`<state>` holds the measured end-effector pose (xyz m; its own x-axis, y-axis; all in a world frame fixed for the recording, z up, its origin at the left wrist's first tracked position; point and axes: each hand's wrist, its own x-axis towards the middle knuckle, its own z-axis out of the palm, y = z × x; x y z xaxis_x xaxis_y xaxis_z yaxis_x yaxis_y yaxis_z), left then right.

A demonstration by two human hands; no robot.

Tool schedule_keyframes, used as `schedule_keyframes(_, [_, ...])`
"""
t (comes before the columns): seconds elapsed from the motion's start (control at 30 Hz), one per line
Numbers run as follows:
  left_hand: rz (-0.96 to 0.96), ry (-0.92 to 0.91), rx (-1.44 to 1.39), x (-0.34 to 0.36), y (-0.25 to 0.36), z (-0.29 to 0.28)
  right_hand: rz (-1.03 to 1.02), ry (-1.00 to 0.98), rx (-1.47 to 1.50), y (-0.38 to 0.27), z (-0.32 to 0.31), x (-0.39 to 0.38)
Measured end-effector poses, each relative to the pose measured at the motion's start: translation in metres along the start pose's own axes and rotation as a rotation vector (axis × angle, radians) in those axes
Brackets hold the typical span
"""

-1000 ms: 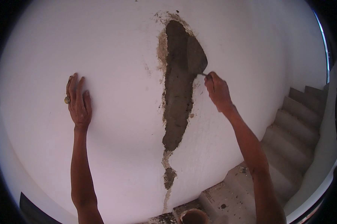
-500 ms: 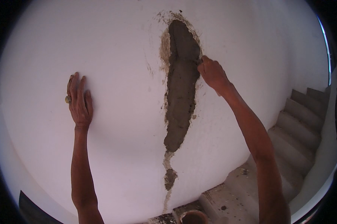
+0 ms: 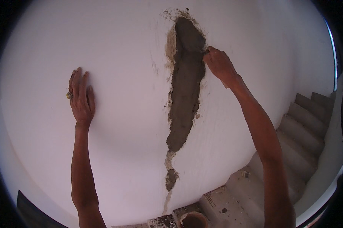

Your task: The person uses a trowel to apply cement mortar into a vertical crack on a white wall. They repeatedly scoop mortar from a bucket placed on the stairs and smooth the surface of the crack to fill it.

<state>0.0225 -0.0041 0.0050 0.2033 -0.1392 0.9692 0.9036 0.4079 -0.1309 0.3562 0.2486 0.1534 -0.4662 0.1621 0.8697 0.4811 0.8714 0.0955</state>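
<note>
On my feed, the right hand is closed round a trowel handle at the upper right edge of the mortar patch; the left hand rests open, empty, on the white wall. I'd call this smoothing; next needs even pressure.

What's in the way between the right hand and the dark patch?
Nothing visible is. The right hand is at the upper right edge of the dark patch, with a tool in its grip. The left hand is on the wall, well off to the left.
</note>
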Motion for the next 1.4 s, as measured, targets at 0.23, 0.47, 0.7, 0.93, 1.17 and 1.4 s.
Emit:
schedule_keyframes(0.23, [-0.028,-0.04,0.036,-0.004,-0.013,-0.002,0.012,-0.246,-0.058,0.003,0.058,-0.163])
schedule_keyframes(0.47, [0.06,0.033,0.057,-0.014,-0.021,0.019,0.137,-1.245,0.327,-0.026,0.075,-0.504])
schedule_keyframes(0.7, [0.206,0.068,0.009,-0.011,-0.041,0.022,0.897,-1.326,1.038,-0.065,0.042,-0.54])
schedule_keyframes(0.93, [0.134,0.01,0.089,-0.017,-0.037,0.018,1.2,-1.194,1.265,-0.063,0.052,-0.561])
schedule_keyframes(1.17, [0.062,-0.215,0.117,-0.033,-0.029,-0.017,0.778,-0.691,0.996,-0.043,0.078,-0.474])
schedule_keyframes(1.4, [-0.318,-0.775,-0.034,-0.187,0.027,-0.158,0.022,-0.336,0.104,0.022,0.073,-0.341])
